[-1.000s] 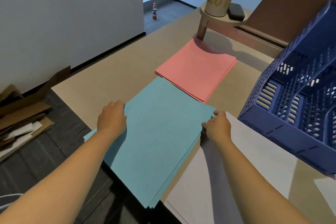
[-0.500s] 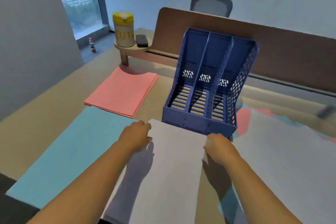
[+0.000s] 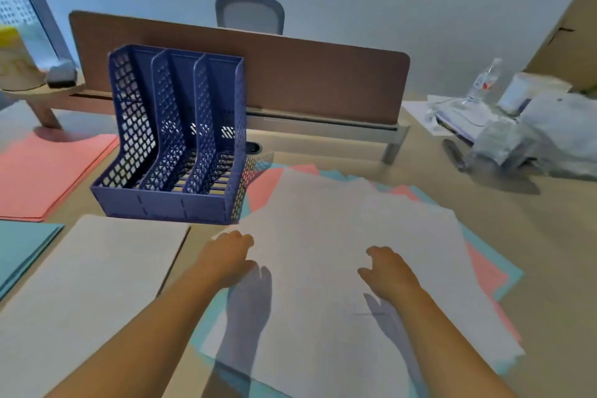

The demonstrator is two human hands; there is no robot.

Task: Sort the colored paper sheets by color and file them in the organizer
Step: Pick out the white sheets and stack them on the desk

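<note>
- White sheets top the mixed pile (image 3: 339, 236), and both hands are over them: the left hand (image 3: 229, 257) at the pile's left edge, the right hand (image 3: 386, 270) nearer its middle, fingers loosely curled, holding nothing.
- Pink and blue sheets poke out beneath the pile.
- Left of it lies a sorted white stack (image 3: 93, 284).
- Farther left: a blue stack (image 3: 19, 245), and beyond it a pink stack (image 3: 45, 171).
- Beyond the hands stands the blue three-slot organizer (image 3: 171, 142), its slots bare.
</note>
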